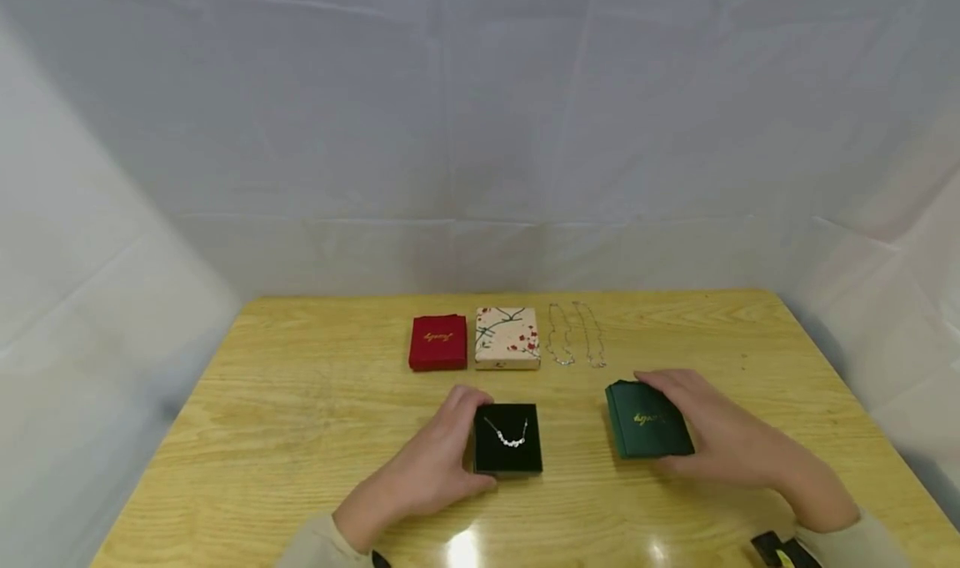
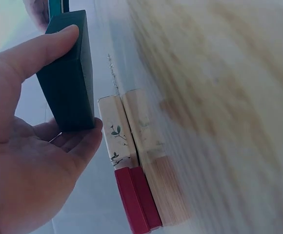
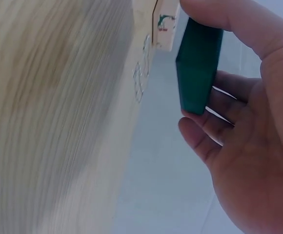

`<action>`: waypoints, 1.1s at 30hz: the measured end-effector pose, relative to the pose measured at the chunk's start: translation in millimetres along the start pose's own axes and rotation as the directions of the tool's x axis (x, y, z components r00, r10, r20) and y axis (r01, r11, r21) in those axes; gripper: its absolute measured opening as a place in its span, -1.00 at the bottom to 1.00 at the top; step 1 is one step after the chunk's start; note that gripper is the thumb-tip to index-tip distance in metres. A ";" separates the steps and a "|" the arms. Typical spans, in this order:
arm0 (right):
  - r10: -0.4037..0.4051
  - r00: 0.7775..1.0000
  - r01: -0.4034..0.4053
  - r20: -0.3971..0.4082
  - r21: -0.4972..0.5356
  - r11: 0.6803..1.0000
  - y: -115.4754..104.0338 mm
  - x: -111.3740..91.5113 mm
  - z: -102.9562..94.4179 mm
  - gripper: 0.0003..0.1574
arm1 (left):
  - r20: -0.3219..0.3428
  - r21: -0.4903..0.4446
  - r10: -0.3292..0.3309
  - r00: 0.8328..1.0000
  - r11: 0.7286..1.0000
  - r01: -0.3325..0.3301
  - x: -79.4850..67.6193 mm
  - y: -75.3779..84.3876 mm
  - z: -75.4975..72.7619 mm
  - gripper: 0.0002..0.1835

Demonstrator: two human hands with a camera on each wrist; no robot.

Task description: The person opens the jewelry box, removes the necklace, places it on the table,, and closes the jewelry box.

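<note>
My left hand (image 1: 431, 459) grips the base of a dark green jewelry box (image 1: 530, 461), thumb on one side and fingers on the other. A silver necklace (image 1: 512, 443) lies on the black insert inside the base. To the right, my right hand (image 1: 723, 430) holds the green box lid (image 1: 651, 436) between thumb and fingers. Gold script marks the lid's top, and it looks tilted. In the left wrist view the base (image 2: 66, 73) stands between thumb and fingertips. The right wrist view shows the lid (image 3: 198, 68) pinched by its edges.
Behind the hands, a red jewelry box (image 1: 438, 344) and a cream floral box (image 1: 507, 340) sit side by side on the wooden table (image 1: 300, 401). Two silver necklaces, a left one (image 1: 558, 334) and a right one (image 1: 591, 334), lie beside them. White sheeting (image 1: 480, 134) rises behind.
</note>
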State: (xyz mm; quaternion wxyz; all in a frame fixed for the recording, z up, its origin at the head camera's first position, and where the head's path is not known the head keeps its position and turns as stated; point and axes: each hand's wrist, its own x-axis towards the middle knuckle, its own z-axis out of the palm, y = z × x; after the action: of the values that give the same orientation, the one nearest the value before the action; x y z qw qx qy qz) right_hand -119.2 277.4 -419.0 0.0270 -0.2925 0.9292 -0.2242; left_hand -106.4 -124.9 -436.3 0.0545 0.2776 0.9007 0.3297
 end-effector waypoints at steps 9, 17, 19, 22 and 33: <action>0.014 0.997 -0.013 0.073 -0.020 1.000 17.7 -12.2 -8.2 0.23 | 0.032 0.006 -0.022 0.999 1.000 0.022 0.3 0.0 0.0 -0.02; 0.050 0.989 -0.050 0.143 -0.003 0.999 30.6 -18.2 -13.0 0.20 | 0.057 0.052 -0.029 0.998 0.998 0.026 1.3 0.8 1.2 -0.01; 0.062 0.984 -0.064 0.166 0.006 0.998 33.2 -19.5 -13.9 0.19 | 0.063 0.063 -0.026 0.998 0.998 0.022 1.3 0.7 1.9 -0.01; 0.078 0.976 -0.085 0.203 0.028 0.996 36.6 -21.4 -14.3 0.20 | 0.069 0.072 -0.026 0.997 0.997 0.021 1.3 0.1 2.6 0.00; 0.081 0.961 -0.104 0.266 0.070 0.992 48.7 -29.3 -12.2 0.23 | 0.081 0.161 -0.045 0.996 0.987 0.031 -0.1 2.1 5.6 0.05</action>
State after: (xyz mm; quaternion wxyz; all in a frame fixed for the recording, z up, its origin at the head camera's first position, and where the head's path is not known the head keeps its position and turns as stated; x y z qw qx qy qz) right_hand -123.0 334.1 -431.5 0.1724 -0.2745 0.9200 -0.2205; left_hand -103.8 -120.5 -439.3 0.0766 0.2776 0.9261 0.2436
